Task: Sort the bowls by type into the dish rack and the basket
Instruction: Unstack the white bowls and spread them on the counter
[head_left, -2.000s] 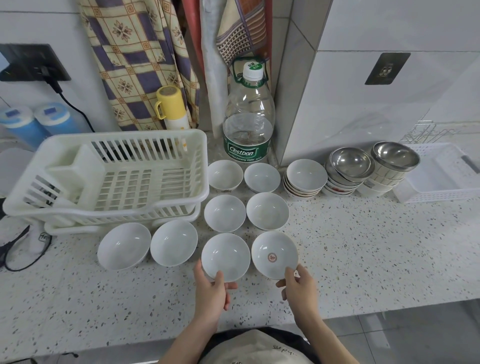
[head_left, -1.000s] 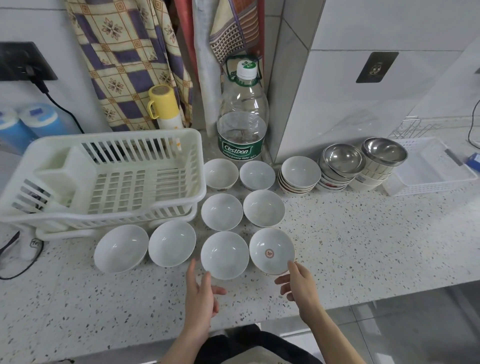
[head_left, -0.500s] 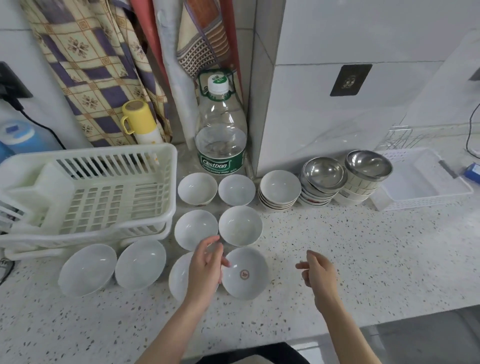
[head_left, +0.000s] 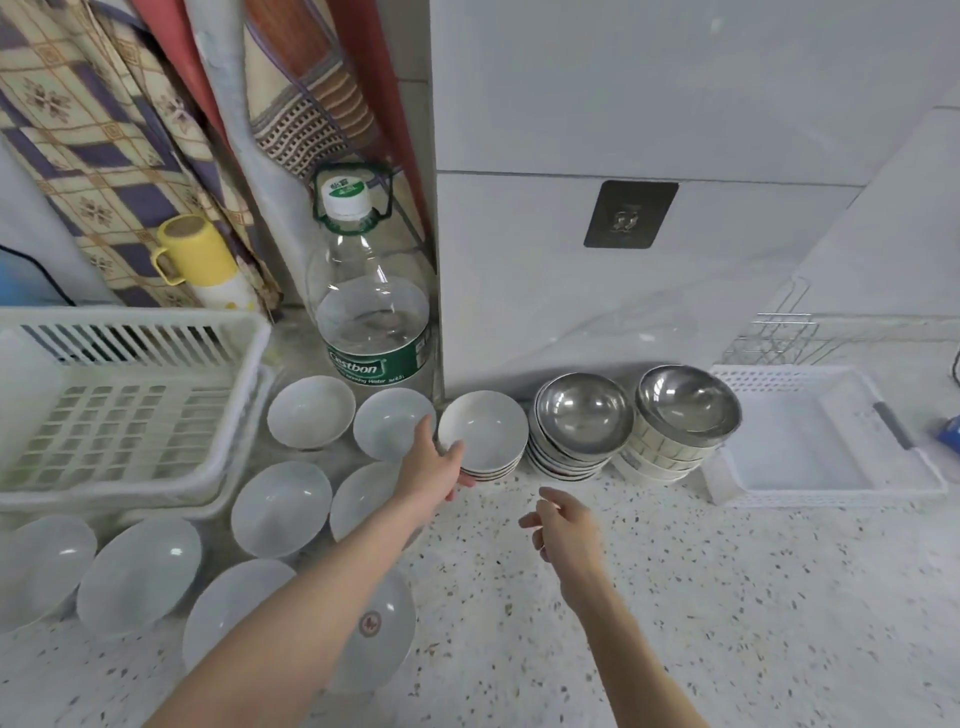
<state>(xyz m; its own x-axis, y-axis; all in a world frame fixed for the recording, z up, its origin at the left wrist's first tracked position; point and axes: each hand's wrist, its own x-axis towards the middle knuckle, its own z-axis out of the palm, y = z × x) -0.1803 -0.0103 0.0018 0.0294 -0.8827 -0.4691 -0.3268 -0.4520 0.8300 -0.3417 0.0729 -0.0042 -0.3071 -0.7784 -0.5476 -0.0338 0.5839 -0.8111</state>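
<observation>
My left hand (head_left: 434, 467) reaches across to a stack of white bowls (head_left: 485, 434) by the wall. Its thumb lies on the top bowl's left rim and its fingertips curl under the stack's side. My right hand (head_left: 566, 525) hovers over the speckled counter, fingers loosely curled, holding nothing. Right of that stack stand two stacks topped by steel bowls (head_left: 584, 415) (head_left: 685, 400). Several loose white bowls (head_left: 283, 506) lie under and left of my left arm, one with a red mark (head_left: 371, 623). The white dish rack (head_left: 130, 405) is at the left, the white basket (head_left: 810, 441) at the right.
A large water bottle (head_left: 371, 312) stands behind the loose bowls, beside a tiled wall corner. A yellow cup (head_left: 189, 249) sits behind the rack under hanging cloths. A wire rack (head_left: 779, 338) stands behind the basket. A blue object (head_left: 950, 434) shows at the right edge.
Both hands left the two front bowls. My left hand travelled forward and right to the stack of white bowls. My right hand rose a little. The view swung right and closer.
</observation>
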